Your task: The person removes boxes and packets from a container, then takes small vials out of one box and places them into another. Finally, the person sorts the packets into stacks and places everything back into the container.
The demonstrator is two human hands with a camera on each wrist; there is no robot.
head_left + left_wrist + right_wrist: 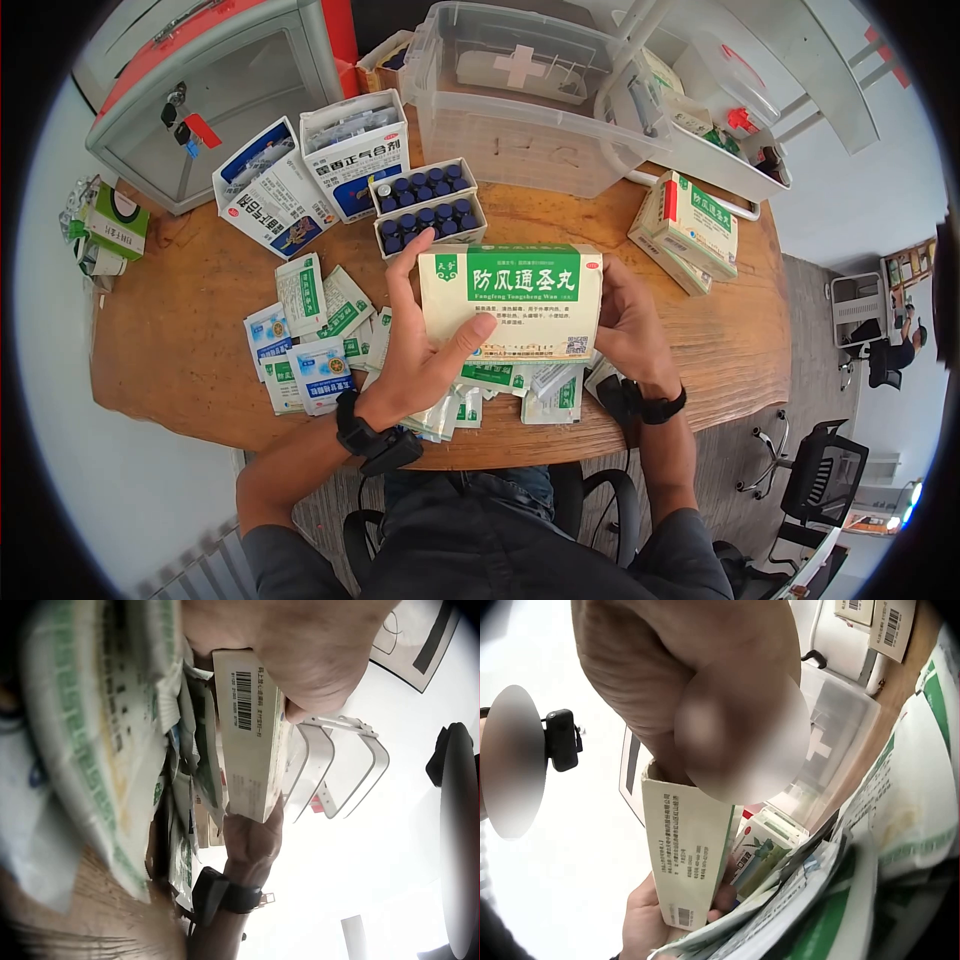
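Note:
A green-and-cream medicine box [510,300] is held up over the front of the wooden table, its printed front towards the head camera. My left hand [425,360] grips its left end, thumb across the front face and a finger up at the top left corner. At the opposite end my right hand [640,330] holds the box with bent fingers. In the right wrist view the box's side panel [686,847] shows, with an open end right at the right hand; a pale blur covers part of that hand. Green-and-white sachets [495,378] lie below the box.
Blue-and-white sachets [322,372] lie among the pile at left. Behind stand trays of blue-capped vials [425,185], two open cartons [355,170] and a clear plastic bin [530,145]. Matching medicine boxes [690,225] are stacked at right, and a metal cabinet [225,110] stands back left.

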